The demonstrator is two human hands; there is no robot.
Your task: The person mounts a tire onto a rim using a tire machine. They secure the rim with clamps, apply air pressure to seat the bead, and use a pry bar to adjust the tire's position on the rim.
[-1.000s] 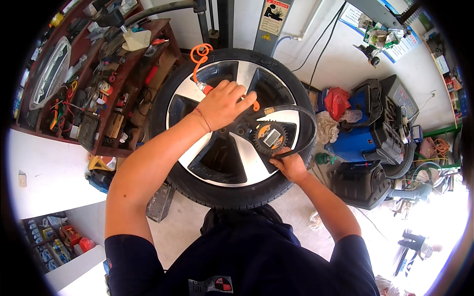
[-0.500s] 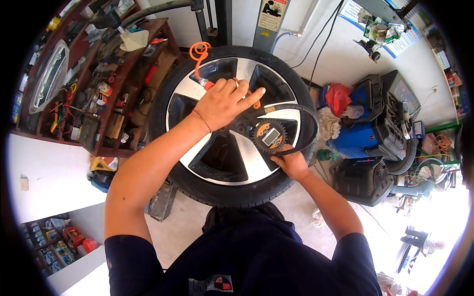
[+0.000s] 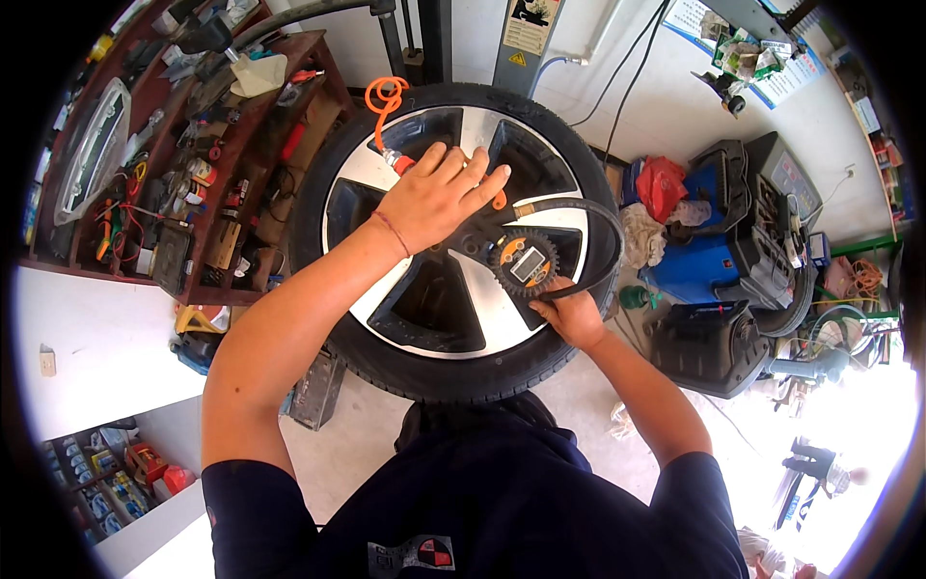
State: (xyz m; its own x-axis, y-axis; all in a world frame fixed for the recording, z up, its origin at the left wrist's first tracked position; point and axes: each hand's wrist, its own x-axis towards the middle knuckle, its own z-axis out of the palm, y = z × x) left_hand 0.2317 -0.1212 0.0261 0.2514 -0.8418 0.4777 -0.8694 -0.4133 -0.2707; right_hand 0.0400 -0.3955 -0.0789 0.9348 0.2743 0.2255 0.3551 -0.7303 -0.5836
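A wheel with black tyre (image 3: 444, 378) and silver-and-black rim (image 3: 487, 333) lies flat in front of me. My left hand (image 3: 439, 198) is over the rim, fingers curled over a red air fitting (image 3: 401, 163) that joins a coiled orange hose (image 3: 384, 96); much of the fitting is hidden beneath it. My right hand (image 3: 569, 314) grips a digital pressure gauge (image 3: 527, 263) at the rim's lower right. A black rubber hose (image 3: 608, 241) with a brass end (image 3: 524, 209) loops from the gauge across the rim.
A cluttered wooden shelf unit (image 3: 289, 135) stands left. A grey post (image 3: 521, 58) rises behind the wheel. Blue-and-black machines (image 3: 704, 280), a red bag (image 3: 661, 188) and rags (image 3: 644, 236) crowd the right. A grey case (image 3: 313, 396) sits below left of the wheel.
The view has shifted slightly, so wheel and hands sit a little higher in the picture. The fingers of my left hand look slightly repositioned; my right hand keeps hold of the gauge.
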